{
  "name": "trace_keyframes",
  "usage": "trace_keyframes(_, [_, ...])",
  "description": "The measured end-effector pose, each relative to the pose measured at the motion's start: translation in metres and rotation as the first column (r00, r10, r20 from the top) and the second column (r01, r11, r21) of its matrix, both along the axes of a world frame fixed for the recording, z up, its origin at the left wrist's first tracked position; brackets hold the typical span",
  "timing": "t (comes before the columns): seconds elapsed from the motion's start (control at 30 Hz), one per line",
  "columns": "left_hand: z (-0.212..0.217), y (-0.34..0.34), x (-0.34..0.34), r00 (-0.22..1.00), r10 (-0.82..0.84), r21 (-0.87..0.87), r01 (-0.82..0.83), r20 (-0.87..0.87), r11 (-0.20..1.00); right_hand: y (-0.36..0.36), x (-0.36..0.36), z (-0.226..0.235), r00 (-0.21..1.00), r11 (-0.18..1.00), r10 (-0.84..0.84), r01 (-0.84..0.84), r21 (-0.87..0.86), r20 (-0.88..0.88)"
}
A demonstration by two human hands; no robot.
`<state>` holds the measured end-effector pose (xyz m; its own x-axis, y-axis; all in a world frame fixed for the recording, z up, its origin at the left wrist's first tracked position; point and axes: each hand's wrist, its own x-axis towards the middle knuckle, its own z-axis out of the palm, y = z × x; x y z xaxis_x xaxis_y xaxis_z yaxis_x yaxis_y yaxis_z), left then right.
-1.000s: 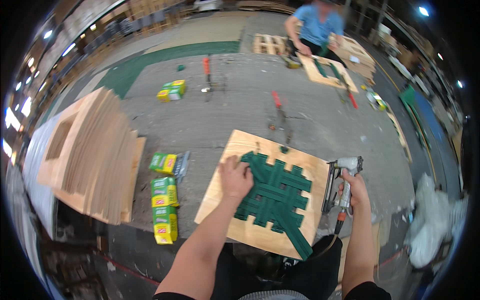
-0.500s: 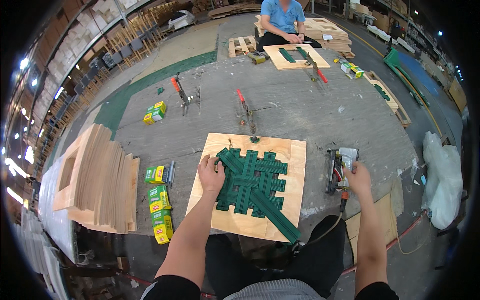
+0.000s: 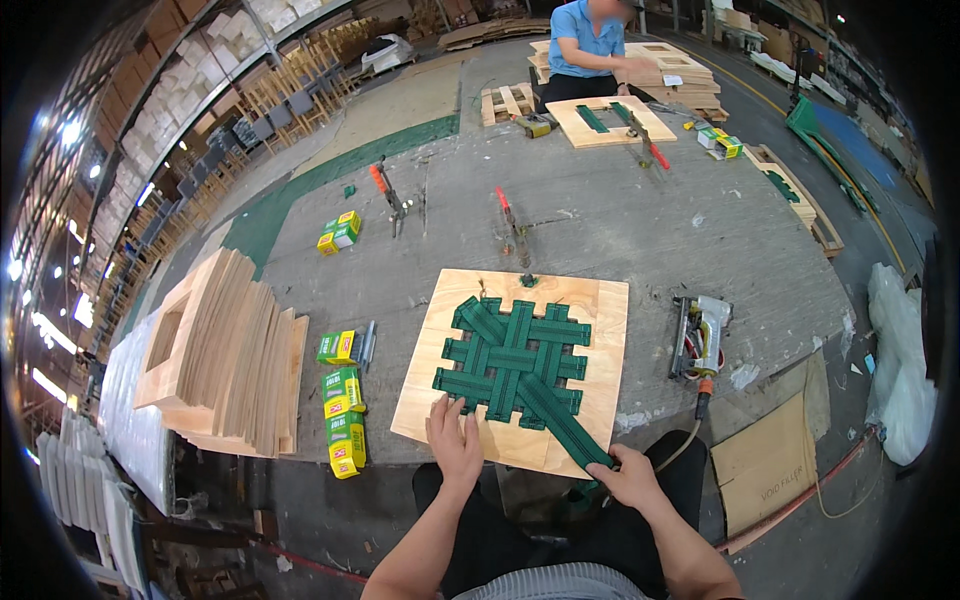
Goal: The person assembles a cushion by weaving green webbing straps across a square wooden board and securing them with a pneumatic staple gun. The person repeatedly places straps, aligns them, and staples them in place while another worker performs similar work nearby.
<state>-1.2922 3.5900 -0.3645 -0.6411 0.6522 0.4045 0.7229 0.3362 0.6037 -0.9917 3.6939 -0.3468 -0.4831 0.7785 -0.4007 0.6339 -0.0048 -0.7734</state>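
Note:
In front of me lies a square plywood panel (image 3: 605, 350) with green webbing straps (image 3: 512, 360) woven across its opening. One loose strap (image 3: 565, 425) runs diagonally over the weave toward the panel's near right corner. My right hand (image 3: 632, 478) pinches that strap's free end at the near edge. Fingers spread, my left hand (image 3: 455, 448) rests on the wood by the weave's lower left corner. To the right, a pneumatic staple gun (image 3: 708, 335) lies on the table with its hose attached, touched by neither hand.
Left of the panel stand yellow-green staple boxes (image 3: 345, 390), beside a leaning stack of plywood frames (image 3: 225, 360). Toggle clamps (image 3: 515, 235) with red handles are fixed beyond. Across the table, a person in a blue shirt (image 3: 585, 45) sits behind another panel (image 3: 655, 125).
My right hand has left the staple gun and moved left to the strap's end. My left hand has come down from the weave's upper left to its lower left. The view has shifted slightly.

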Motion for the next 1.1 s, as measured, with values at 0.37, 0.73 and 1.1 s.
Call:
trace_keyframes(0.37, [0.005, 0.036, -0.040, 0.975, 0.113, -0.072, -0.129, -0.193, 0.989, -0.020, -0.039, -0.018, 0.990, 0.998, -0.042, 0.047, 0.034, -0.134])
trace_keyframes(0.73, [0.020, -0.012, 0.003, 0.720, -0.091, 0.130, 0.002, 0.688, 0.992, -0.051, 0.006, 0.022, 0.979, 0.993, 0.115, -0.106, 0.059, -0.171])
trace_keyframes(1.1, [0.032, -0.022, 0.155, 0.136, -0.281, 0.282, 0.011, 0.950, 0.959, -0.081, 0.036, 0.032, 0.938, 0.987, 0.095, -0.133, -0.093, -0.333])
